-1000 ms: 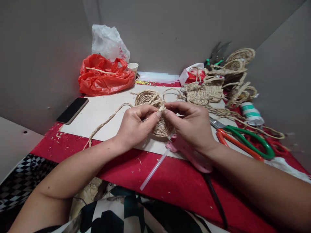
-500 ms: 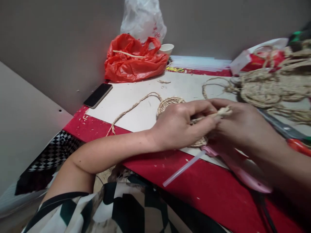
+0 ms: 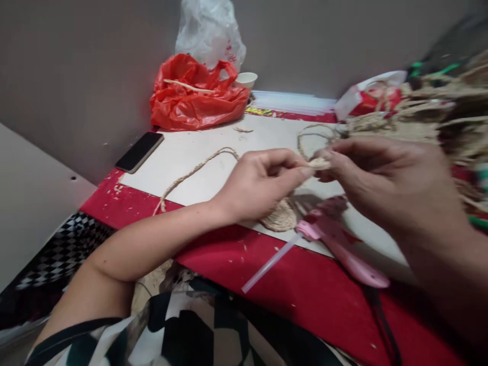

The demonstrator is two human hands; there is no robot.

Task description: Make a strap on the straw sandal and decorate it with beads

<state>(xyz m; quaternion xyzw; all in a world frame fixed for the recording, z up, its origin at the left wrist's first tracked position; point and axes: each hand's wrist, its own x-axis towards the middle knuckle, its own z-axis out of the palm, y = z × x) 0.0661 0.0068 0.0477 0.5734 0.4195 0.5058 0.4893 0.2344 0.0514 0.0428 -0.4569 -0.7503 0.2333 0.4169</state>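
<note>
"So, what have you got there?"

"A bit of pale straw [image 3: 319,163]. My left hand [image 3: 259,180] pinches one end, my right hand [image 3: 396,178] the other, fingertips nearly meeting."

"And where is it?"

"Held up over the white sheet [image 3: 179,155]. Below my left hand, a woven coil [image 3: 280,216] lies partly hidden."

"What's around it?"

"A pink glue gun [image 3: 351,254] just beside the coil, its clear stick [image 3: 270,263] jutting over the red surface [image 3: 324,297]. Farther off, a phone [image 3: 140,151] on the left and a red bag [image 3: 198,107] at the back."
</note>
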